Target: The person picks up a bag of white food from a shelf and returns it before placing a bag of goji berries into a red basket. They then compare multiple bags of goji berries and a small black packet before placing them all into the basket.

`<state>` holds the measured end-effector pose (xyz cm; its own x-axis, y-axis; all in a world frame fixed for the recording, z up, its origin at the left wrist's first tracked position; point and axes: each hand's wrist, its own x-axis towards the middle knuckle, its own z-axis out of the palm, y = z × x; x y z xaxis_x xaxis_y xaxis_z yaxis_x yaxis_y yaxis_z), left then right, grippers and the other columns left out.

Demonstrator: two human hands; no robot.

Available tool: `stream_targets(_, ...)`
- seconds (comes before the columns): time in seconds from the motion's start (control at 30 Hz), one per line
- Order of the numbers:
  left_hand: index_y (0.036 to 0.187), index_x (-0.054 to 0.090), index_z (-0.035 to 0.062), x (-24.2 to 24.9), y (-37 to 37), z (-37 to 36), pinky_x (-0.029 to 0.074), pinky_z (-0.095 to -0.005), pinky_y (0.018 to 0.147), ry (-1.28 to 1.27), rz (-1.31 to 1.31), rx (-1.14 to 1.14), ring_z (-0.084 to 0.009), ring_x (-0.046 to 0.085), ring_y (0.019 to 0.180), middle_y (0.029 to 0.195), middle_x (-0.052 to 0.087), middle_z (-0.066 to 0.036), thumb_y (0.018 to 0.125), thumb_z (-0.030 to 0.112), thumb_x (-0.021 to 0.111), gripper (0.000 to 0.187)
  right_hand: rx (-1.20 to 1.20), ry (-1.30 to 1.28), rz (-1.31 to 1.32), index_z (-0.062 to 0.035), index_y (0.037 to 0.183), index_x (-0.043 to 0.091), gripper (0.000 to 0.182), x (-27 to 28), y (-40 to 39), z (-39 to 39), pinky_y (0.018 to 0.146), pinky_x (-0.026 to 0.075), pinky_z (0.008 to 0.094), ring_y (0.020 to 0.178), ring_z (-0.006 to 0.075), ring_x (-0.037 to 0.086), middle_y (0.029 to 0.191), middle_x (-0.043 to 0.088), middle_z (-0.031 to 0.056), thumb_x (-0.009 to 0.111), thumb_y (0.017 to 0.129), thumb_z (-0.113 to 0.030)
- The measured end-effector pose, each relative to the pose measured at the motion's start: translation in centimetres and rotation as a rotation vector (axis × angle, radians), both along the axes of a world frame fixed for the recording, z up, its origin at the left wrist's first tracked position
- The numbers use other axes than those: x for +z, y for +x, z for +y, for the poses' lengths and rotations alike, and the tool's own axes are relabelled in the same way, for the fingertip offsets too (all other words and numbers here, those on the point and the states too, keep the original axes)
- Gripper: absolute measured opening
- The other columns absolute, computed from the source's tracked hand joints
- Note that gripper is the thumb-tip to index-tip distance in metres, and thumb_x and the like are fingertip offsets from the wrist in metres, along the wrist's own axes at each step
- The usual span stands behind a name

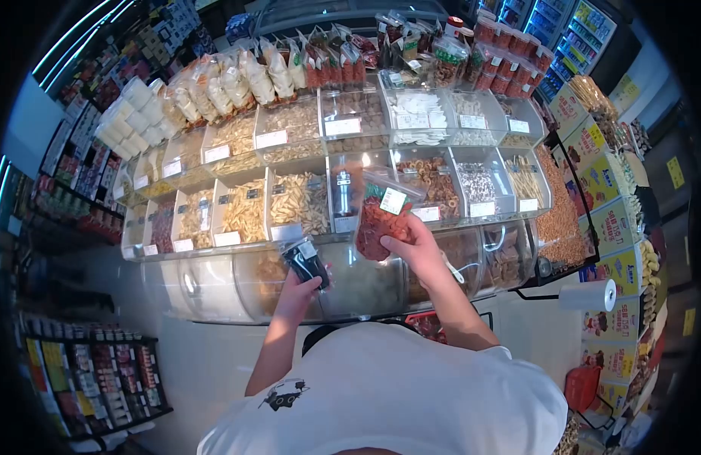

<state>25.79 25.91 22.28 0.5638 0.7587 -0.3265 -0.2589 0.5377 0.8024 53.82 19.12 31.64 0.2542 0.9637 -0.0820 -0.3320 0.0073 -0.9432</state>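
My right hand [420, 252] is closed on a clear zip bag of red dried goods [379, 220] with a white price label and a green patch near its top. The bag hangs upright in front of the lower row of bins. Lower and to the left, my left hand [299, 292] grips a small dark packet [308, 263] with a pale label at its top. Behind the hands rises a tiered display of clear bins [299, 199] holding dried foods, with white price cards on their fronts. I cannot make out exactly what either package contains.
Bagged goods [240, 78] and red-filled jars [508, 61] line the top of the display. At right are a roll of plastic bags [589, 296], a bin of nuts [560, 208] and a red basket [583, 388]. A stocked shelf [92, 375] stands lower left.
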Motion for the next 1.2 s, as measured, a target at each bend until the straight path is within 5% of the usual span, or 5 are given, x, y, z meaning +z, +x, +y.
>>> stream_targets(0.6,0.132,0.049,0.0027,-1.4,3.1,16.4,0.050,-0.0346,0.099,0.310,0.157,0.087,-0.0196,0.063,0.114,0.127,0.066,-0.012,0.087,-0.004,0.066,0.048,-0.153,-0.059,-0.154,0.0003,0.130,0.060,0.044,-0.2,3.0,9.4,0.095,0.048,0.0286,0.107,0.0109,0.062,0.115,0.069,0.0045,0.075,0.088,-0.005)
stream_targets(0.8,0.131,0.046,0.0026,-7.0,3.6,17.7,0.052,-0.0328,0.093,0.323,0.282,-0.006,-0.0170,0.064,0.107,0.123,0.067,-0.010,0.088,-0.002,0.068,0.049,-0.269,-0.139,-0.285,-0.0008,0.122,0.064,0.037,-1.3,5.2,12.0,0.086,0.050,0.0267,0.099,0.0100,0.064,0.108,0.070,0.0035,0.076,0.087,-0.006)
stream_targets(0.87,0.129,0.048,0.0015,-6.7,3.7,17.4,0.050,-0.0333,0.096,0.345,0.216,-0.012,-0.0175,0.064,0.108,0.121,0.067,-0.010,0.086,-0.002,0.070,0.048,-0.327,-0.083,-0.419,-0.0016,0.121,0.065,0.036,0.1,6.6,13.8,0.080,0.053,0.0263,0.095,0.0104,0.065,0.106,0.070,0.0049,0.076,0.087,-0.007)
stream_targets(1.07,0.131,0.044,0.0019,-7.4,3.5,17.6,0.053,-0.0303,0.089,0.675,0.247,-0.097,-0.0137,0.065,0.103,0.123,0.068,-0.009,0.086,0.000,0.069,0.052,-0.471,0.123,-0.557,-0.0006,0.123,0.057,0.044,8.1,9.8,22.7,0.089,0.051,0.0310,0.098,0.0153,0.065,0.108,0.069,0.0069,0.076,0.084,-0.005)
stream_targets(1.2,0.133,0.043,0.0012,-7.2,3.5,17.1,0.052,-0.0309,0.093,0.558,0.170,-0.060,-0.0136,0.065,0.108,0.125,0.068,-0.010,0.086,0.000,0.070,0.054,-0.524,0.295,-0.605,-0.0002,0.118,0.057,0.040,12.3,10.1,29.1,0.087,0.052,0.0320,0.095,0.0159,0.065,0.105,0.068,0.0085,0.077,0.084,-0.007)
